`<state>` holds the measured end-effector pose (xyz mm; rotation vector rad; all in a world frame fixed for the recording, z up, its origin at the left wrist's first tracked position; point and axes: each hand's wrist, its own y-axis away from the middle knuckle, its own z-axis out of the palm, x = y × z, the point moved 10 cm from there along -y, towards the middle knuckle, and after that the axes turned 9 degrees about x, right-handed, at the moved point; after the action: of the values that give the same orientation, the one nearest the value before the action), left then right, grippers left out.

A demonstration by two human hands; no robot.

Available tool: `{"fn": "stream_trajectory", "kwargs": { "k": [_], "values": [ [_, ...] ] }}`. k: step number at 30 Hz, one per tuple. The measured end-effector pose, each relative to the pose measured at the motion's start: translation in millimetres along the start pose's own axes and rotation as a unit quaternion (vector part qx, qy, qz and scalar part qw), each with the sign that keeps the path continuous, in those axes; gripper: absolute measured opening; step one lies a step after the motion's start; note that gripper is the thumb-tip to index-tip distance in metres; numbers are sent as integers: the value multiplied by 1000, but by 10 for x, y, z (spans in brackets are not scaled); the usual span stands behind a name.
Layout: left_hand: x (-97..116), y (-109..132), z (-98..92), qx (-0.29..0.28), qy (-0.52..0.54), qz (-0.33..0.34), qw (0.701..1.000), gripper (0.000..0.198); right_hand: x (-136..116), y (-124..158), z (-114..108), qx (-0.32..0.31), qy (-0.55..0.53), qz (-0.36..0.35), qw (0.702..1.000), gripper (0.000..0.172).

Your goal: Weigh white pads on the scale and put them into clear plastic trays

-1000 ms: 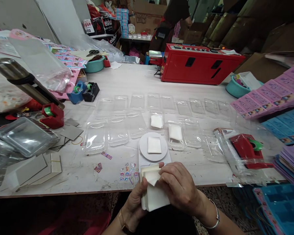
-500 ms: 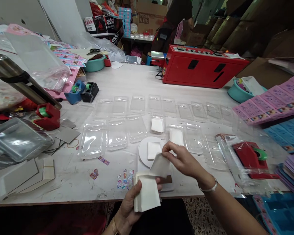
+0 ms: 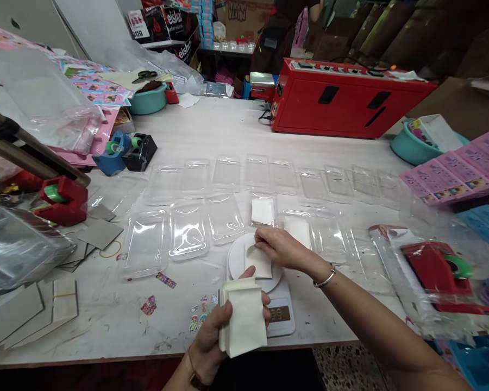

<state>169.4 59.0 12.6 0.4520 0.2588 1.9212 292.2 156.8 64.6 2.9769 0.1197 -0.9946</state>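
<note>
My left hand [image 3: 214, 330] grips a stack of off-white paper pieces [image 3: 246, 320] at the table's front edge, thumb on top and fingertips round the far side. With my right hand [image 3: 287, 251] I pinch the top edge of a paper piece [image 3: 261, 267] over the round plate of a white kitchen scale [image 3: 285, 327]; whether it lies on other pieces there I cannot tell. Behind the scale, a small clear plastic case [image 3: 252, 221] holds white paper. Another white stack [image 3: 297, 231] lies in a clear case, partly hidden by my right forearm.
Rows of clear plastic cases [image 3: 189, 231] span the table. Red tape dispensers stand left [image 3: 67, 201] and right [image 3: 426, 263]. Grey cards [image 3: 100, 239] and stickers [image 3: 149, 305] lie at left. A red machine [image 3: 346, 100] stands at the back, with a person [image 3: 271, 43] beyond.
My right hand has moved down and left, bringing the paper piece from above the stack onto the scale. The left hand still grips the stack. The view has shifted slightly.
</note>
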Motion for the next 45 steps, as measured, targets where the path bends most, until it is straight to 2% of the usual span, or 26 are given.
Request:
{"fn": "stream_trajectory", "kwargs": {
  "k": [4,7,9,11,13,16,18,20,24,27,30,35,39,45],
  "values": [
    [6,-155,-61,25,2,2,1000,93,-52,-29,37,8,54,-23,998,18],
    [7,-193,-53,21,3,6,1000,91,-36,-32,19,29,83,-22,996,14],
    [5,-190,-25,16,7,4,1000,89,23,-21,-30,44,54,1,998,8],
    [19,-139,8,14,9,3,1000,86,100,14,-124,62,-9,33,998,10],
    [67,-5,55,6,5,8,1000,86,161,93,-296,102,-60,57,991,12],
    [258,362,108,-8,-9,50,999,89,164,339,-661,199,-83,58,975,11],
    [502,674,53,8,-18,127,992,93,121,582,-859,253,-81,46,963,11],
    [678,963,-92,49,-25,173,983,98,82,844,-960,286,-73,38,955,13],
    [890,1367,-439,118,-8,244,963,114,51,1275,-880,291,-48,44,954,15],
    [875,1460,-581,121,21,246,961,119,36,1467,-736,279,-38,51,958,18],
    [800,1447,-557,81,39,230,969,124,10,1570,-656,274,-32,60,959,21],
    [708,1398,-431,33,63,211,975,131,-71,1629,-696,286,-12,65,956,23],
    [668,1375,-369,13,58,196,979,132,-118,1602,-723,287,-7,60,956,22],
    [608,1290,-381,-6,69,180,981,127,-154,1466,-681,278,14,46,959,20]
  ]
}}
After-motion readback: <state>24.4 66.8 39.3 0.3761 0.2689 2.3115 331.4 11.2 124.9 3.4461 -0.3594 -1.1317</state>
